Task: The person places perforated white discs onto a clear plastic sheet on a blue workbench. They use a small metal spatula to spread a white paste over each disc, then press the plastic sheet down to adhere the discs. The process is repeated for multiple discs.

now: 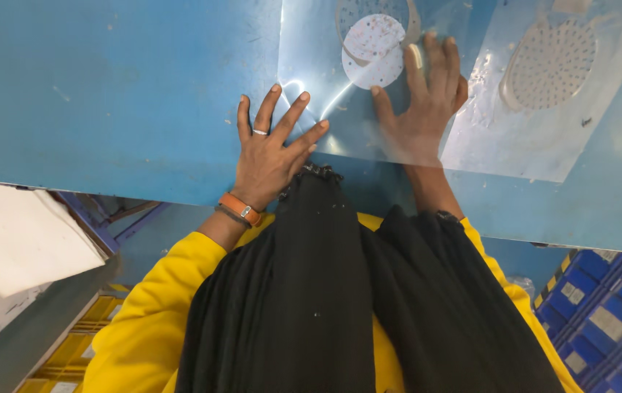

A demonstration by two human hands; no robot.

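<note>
Near the blue table's [107, 94] edge, the left hand [271, 149] presses flat with fingers splayed and grasping nothing on the clear plastic sheet [347, 138], whose length runs away up the table, while the right hand [424, 109], equally flat, touches the white perforated disc [374, 51] beyond.

I see pale rectangular labels [608, 320] on the fronts of blue bins [616, 306] below the desk's near right edge. Similar pale labels [64, 387] sit on yellow bins [85, 335] below its near left edge.
</note>
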